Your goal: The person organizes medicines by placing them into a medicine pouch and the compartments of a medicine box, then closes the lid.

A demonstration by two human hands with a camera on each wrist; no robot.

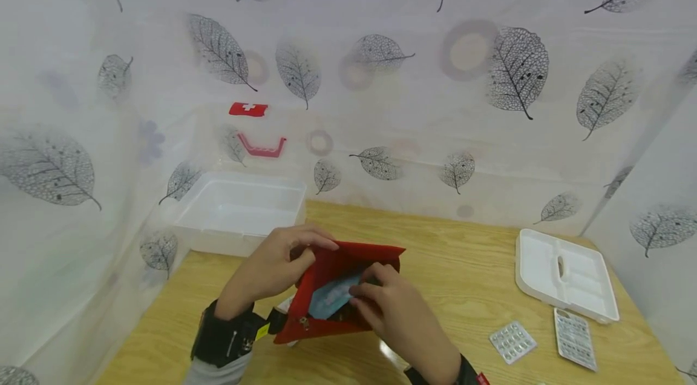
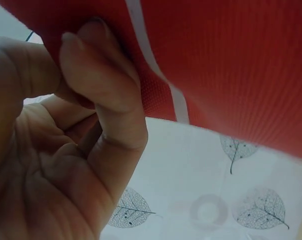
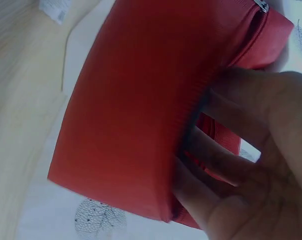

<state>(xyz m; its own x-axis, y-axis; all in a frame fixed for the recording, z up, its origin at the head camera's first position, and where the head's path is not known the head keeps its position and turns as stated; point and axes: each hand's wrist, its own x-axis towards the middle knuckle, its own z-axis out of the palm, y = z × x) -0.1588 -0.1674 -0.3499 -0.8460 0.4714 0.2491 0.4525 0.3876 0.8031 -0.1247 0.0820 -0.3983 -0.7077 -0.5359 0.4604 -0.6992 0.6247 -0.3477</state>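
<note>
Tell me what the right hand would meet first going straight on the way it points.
Most likely the light-blue packet inside the red pouch; the right hand's fingertips look right at its edge, though whether they already touch is unclear.

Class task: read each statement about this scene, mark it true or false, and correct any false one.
1. The left hand grips the edge of a red pouch. True.
2. The right hand is well clear of the pouch. False: its fingers reach into the pouch's opening.
3. Two blister packs lie on the table near a divided white tray. True.
4. The pouch is fully closed. False: it gapes open, showing a pale blue item inside.
5. The large white box stands on the person's left. True.
6. The tray is inside the box. False: it lies on the table, to the person's right.
</note>
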